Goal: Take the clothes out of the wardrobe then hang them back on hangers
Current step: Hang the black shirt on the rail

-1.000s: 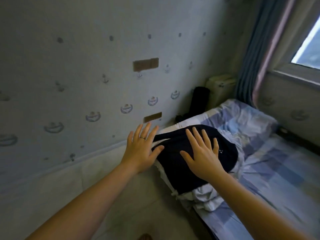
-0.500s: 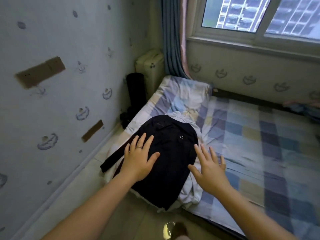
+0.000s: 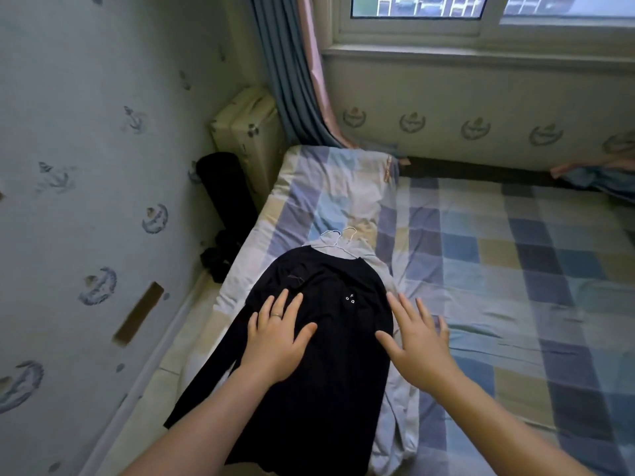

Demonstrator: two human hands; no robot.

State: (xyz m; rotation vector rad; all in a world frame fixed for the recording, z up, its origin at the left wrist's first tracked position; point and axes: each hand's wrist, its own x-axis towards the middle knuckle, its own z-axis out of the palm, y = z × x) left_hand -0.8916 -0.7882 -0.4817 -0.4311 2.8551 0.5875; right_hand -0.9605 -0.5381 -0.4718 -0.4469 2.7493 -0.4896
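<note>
One black top (image 3: 343, 365), with tiny white chest marks, lies flat on your checked bed (image 3: 515, 286) over one pale garment (image 3: 400, 424), two white hanger hooks (image 3: 338, 239) at its collar. Your left hand (image 3: 275, 341) rests spread on it; your right hand (image 3: 417, 341) is splayed at its edge.

1. From my feed, the top (image 3: 330, 355) lies along the bed's (image 3: 498, 304) left edge, over another garment (image 3: 398, 417).
2. 2 hanger hooks (image 3: 338, 240) poke out at its far end, with the pillow (image 3: 336, 187) beyond them.
3. The left hand (image 3: 275, 341) sits flat on the top, the right hand (image 3: 419, 341) at its right edge.
</note>
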